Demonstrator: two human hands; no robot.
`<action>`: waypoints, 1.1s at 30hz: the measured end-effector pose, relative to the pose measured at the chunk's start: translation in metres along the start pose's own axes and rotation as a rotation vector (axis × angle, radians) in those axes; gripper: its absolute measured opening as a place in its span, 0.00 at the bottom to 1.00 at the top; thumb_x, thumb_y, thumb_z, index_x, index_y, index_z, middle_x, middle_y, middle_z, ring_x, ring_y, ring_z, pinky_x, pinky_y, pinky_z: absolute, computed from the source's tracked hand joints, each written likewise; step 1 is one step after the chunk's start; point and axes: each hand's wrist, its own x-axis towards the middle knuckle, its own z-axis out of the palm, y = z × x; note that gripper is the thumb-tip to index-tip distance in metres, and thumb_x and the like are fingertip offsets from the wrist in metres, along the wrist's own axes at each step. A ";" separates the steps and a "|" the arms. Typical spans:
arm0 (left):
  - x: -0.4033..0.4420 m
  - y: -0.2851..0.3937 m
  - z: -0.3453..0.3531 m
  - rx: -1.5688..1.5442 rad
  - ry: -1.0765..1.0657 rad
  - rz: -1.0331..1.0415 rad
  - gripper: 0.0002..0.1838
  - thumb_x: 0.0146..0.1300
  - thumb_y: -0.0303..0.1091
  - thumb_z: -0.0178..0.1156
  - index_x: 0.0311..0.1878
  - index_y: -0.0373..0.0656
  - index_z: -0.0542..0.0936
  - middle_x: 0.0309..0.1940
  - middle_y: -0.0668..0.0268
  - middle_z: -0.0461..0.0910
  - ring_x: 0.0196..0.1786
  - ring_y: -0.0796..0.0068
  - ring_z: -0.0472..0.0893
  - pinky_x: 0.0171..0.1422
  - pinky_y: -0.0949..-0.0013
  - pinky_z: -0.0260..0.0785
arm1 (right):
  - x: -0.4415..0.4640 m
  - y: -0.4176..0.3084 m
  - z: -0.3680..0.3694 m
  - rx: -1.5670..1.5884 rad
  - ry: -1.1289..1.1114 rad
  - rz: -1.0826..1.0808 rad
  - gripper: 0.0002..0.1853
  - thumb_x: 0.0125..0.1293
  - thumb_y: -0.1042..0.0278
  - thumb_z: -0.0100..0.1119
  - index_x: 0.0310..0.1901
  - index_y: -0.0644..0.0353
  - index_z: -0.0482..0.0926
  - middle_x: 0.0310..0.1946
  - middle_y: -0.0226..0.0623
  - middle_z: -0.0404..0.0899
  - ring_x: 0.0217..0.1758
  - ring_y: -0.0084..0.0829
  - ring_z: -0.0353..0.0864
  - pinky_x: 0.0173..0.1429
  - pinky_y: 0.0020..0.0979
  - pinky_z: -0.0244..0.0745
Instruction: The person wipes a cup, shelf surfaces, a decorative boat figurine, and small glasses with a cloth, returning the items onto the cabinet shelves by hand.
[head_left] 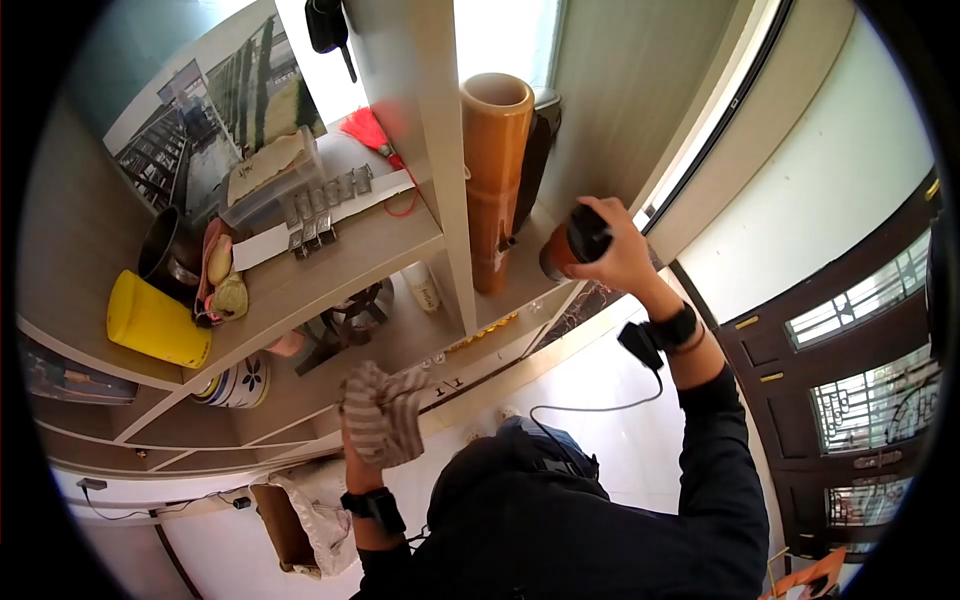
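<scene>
In the right-hand compartment [619,130], near a tall, open-topped brown tube [500,160], grasps a dark-lidded jar [562,250] with the right hand [622,245], contents too obscured to tell. Clutches a striped cloth [385,412] in the left hand [350,437], before the shelves. Farther left, faces a clear box [272,205] with a tan sheet [268,166] in or on it, and a yellow container [155,322].

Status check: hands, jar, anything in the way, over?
Left hand holding striped cloth. Right hand gripping dark-topped jar; can't tell if lifted. Tall brown tube standing to jar's left, possibly in the way.
</scene>
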 end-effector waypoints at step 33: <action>0.020 0.016 0.017 -0.897 -0.108 -0.369 0.28 0.53 0.23 0.51 0.58 0.41 0.57 0.54 0.62 0.64 0.56 0.65 0.65 0.58 0.62 0.58 | -0.059 -0.015 -0.052 0.135 0.103 0.158 0.40 0.27 0.63 0.69 0.50 0.62 0.67 0.38 0.37 0.68 0.42 0.33 0.70 0.50 0.29 0.64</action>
